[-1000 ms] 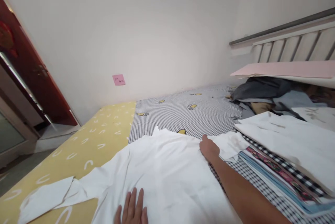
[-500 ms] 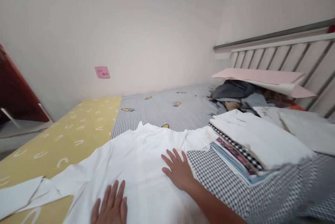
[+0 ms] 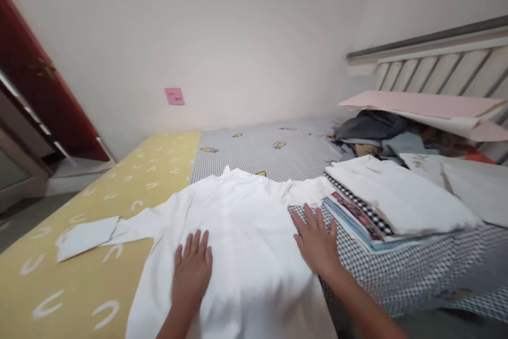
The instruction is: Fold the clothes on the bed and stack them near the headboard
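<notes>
A white long-sleeved shirt lies spread across the bed, its collar toward the wall. One sleeve stretches out over the yellow sheet on the left, with a broad cuff at its end; the other reaches toward the folded clothes. My left hand rests flat on the left part of the shirt's body, fingers extended. At the shirt's right edge is my right hand, fingers spread, partly over the checked sheet. Neither hand grasps anything. The shirt's lower end runs out of view at the bottom.
To the right sits a stack of folded clothes, white on top. Behind it are a heap of dark clothes and pink sheets of card beside a slatted headboard. A pink note is on the wall; a red-brown door stands left.
My right hand has moved right, from the shirt's body to its edge. My left hand has come further forward on the shirt. The view has shifted left and down.
</notes>
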`<move>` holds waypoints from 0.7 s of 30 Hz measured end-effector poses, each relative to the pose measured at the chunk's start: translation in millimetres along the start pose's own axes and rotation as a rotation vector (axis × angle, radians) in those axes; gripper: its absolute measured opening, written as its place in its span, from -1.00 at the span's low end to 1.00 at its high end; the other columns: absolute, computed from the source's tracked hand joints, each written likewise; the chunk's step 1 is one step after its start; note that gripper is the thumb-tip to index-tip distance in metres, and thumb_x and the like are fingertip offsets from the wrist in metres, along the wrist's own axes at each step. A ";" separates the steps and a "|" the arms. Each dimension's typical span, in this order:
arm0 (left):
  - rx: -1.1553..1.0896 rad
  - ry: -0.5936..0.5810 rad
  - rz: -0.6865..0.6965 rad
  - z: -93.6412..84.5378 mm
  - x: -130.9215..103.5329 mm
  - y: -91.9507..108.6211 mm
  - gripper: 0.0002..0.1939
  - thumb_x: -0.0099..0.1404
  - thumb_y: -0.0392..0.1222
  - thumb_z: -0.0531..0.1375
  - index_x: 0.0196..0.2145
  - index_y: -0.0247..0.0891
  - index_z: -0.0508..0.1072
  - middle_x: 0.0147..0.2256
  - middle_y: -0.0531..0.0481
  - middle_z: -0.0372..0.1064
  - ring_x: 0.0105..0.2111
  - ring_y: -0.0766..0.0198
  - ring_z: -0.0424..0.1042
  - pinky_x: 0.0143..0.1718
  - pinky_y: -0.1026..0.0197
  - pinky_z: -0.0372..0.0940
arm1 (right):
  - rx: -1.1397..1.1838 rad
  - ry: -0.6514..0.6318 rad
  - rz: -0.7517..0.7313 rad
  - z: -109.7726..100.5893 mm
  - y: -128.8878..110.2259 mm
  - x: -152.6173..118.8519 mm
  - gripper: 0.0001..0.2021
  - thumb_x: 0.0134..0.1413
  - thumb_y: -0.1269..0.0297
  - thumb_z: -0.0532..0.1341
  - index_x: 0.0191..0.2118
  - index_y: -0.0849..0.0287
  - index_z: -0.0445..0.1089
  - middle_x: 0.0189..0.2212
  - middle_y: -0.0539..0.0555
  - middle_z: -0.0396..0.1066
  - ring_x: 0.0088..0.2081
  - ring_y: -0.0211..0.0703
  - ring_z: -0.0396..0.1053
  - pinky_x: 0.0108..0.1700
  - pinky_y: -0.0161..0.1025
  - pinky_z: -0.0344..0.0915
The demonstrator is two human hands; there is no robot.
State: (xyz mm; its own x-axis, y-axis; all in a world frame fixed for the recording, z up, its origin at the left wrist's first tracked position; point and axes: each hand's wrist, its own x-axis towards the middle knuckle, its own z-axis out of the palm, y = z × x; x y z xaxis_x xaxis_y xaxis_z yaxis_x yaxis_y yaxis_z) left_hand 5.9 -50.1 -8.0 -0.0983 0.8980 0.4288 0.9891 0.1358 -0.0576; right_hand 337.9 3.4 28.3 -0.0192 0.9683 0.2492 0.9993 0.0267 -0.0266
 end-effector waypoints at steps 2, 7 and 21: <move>-0.036 -0.033 -0.019 -6.2 -1.2 3.1 -0.45 0.47 -0.14 -0.18 0.30 -0.27 0.26 0.32 -0.19 0.18 0.33 -0.07 0.15 0.31 -0.25 0.02 | 0.070 0.071 -0.162 -5.3 -15.2 -17.1 -0.45 0.34 0.18 0.01 0.40 -0.17 0.04 0.48 0.03 -0.23 0.46 0.25 -0.28 0.35 0.40 -0.28; -0.139 -0.136 -0.068 -16.9 -0.3 6.4 -0.46 0.48 -0.13 -0.16 0.33 -0.23 0.21 0.35 -0.19 0.11 0.37 -0.05 0.05 0.36 -0.25 -0.06 | 0.201 -0.102 -0.395 18.2 -35.5 -41.6 -0.51 0.41 0.04 -0.09 0.39 -0.27 0.01 0.42 -0.08 0.00 0.45 0.15 -0.19 0.36 0.39 -0.24; -0.189 -0.041 0.189 -64.4 -152.0 30.0 -0.61 0.40 -0.25 0.08 0.13 -0.04 0.43 0.37 -0.07 0.10 0.40 -0.04 -0.01 0.38 -0.34 -0.20 | 0.074 -0.151 -0.386 26.6 -32.5 -41.6 -0.49 0.42 0.01 -0.20 0.41 -0.26 -0.03 0.44 -0.11 -0.03 0.44 0.06 -0.17 0.37 0.33 -0.19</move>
State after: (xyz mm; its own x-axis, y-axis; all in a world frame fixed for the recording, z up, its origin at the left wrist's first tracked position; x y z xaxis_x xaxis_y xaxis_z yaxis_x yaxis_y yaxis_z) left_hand 57.6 -209.4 -16.8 0.0894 0.9167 0.3894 0.9929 -0.1130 0.0381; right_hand 305.4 -31.2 -7.0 -0.4016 0.9092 0.1100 0.9130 0.4068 -0.0295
